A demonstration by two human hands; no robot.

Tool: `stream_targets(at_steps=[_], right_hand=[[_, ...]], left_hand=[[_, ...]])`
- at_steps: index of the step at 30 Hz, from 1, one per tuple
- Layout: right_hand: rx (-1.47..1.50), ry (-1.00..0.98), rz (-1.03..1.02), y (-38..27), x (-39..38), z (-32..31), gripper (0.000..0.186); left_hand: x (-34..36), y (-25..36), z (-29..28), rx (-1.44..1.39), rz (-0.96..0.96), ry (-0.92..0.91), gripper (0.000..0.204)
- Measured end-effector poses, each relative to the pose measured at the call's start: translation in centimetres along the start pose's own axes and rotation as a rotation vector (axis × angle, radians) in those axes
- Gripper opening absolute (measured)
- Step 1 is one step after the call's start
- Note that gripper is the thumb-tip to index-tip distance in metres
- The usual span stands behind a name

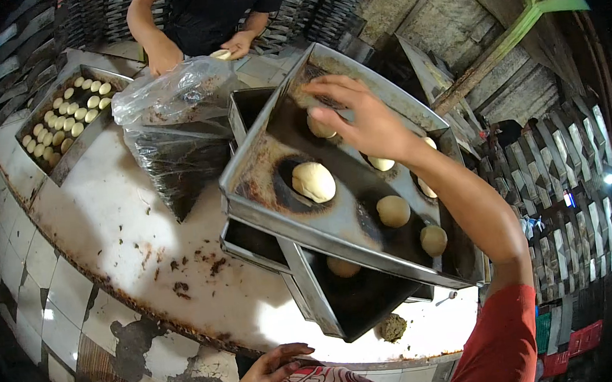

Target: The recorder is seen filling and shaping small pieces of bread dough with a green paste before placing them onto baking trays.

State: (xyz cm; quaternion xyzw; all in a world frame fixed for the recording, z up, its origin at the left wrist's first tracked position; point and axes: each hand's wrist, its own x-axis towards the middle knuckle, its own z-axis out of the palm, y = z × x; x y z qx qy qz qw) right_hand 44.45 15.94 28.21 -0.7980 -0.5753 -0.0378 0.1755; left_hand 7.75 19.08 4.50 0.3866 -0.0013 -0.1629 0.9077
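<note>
My right hand [361,117] hovers inside a worn metal baking tray [358,241], its fingers spread. Just under its thumb rests a dough ball [321,127], partly hidden by the hand. Around it in the tray lie several pale dough balls, among them a larger creased one [313,182] on the left and a smooth one [393,212] in the middle. My right forearm partly covers others at the tray's right side. My left hand [267,375] is low against my patterned shirt, fingers loosely stretched and holding nothing visible.
More metal trays [335,312] are stacked crookedly beneath, one with a dough ball inside. A clear plastic bag [180,129] of dark filling stands on the white table [116,229]. Dough balls fill a far-left tray [121,80]. Across the table, a person's hand [238,44] holds dough.
</note>
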Motion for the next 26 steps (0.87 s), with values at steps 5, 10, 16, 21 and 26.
stream_targets(at_steps=[5, 10, 16, 21, 26], right_hand=[[0.214, -0.28, -0.051, -3.4, -3.2, -0.3, 0.043], [0.179, -0.374, 0.016, -4.1, -3.9, -2.4, 0.042], [1.131, 0.322, 0.159, -11.5, -14.3, -5.6, 0.056], [0.509, 0.17, -0.071, -13.5, -28.1, -5.0, 0.049], [-0.051, 0.495, 0.332, -14.5, -43.2, -1.7, 0.039]], left_hand=[[0.6, 2.4, -1.0, 0.013, -0.106, -0.044, 0.038], [3.5, 3.7, 1.3, 0.153, -0.101, -0.172, 0.038], [4.8, 2.9, 6.1, 0.091, 0.251, -0.593, 0.044], [7.8, 1.3, 16.4, -0.391, 0.309, -0.454, 0.056], [12.1, -6.9, 22.1, -0.443, 0.212, -0.354, 0.056]])
